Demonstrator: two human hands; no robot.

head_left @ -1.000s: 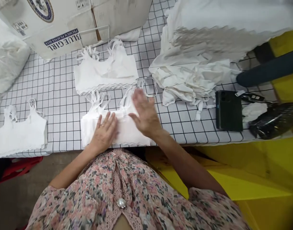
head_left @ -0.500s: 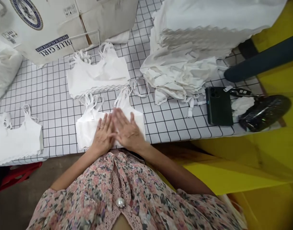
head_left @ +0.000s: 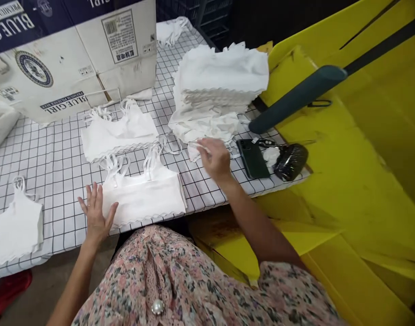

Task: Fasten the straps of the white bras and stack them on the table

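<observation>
A stack of white camisole bras (head_left: pixel 144 199) lies flat before me at the table's front edge, its thin straps pointing away. My left hand (head_left: pixel 97 213) rests at the stack's left side with fingers spread. My right hand (head_left: pixel 217 160) is at the near edge of a heap of crumpled white bras (head_left: pixel 207 127); its thumb and forefinger are apart, and the other fingers are partly hidden. Just beyond the front stack lies another stack of white bras (head_left: pixel 121 131). More white bras (head_left: pixel 17 231) lie at the far left.
A large beer carton (head_left: pixel 74 59) stands at the back left. A tall pile of white garments (head_left: pixel 224 72) sits behind the crumpled heap. On the right are a dark phone (head_left: pixel 253 158), keys (head_left: pixel 265 142), a black plastic-wrapped bundle (head_left: pixel 291 162) and a dark green tube (head_left: pixel 295 97).
My hands have parted from the middle of the front stack. The left slid to its left side; the right moved right to the crumpled heap. The view has swung to the right.
</observation>
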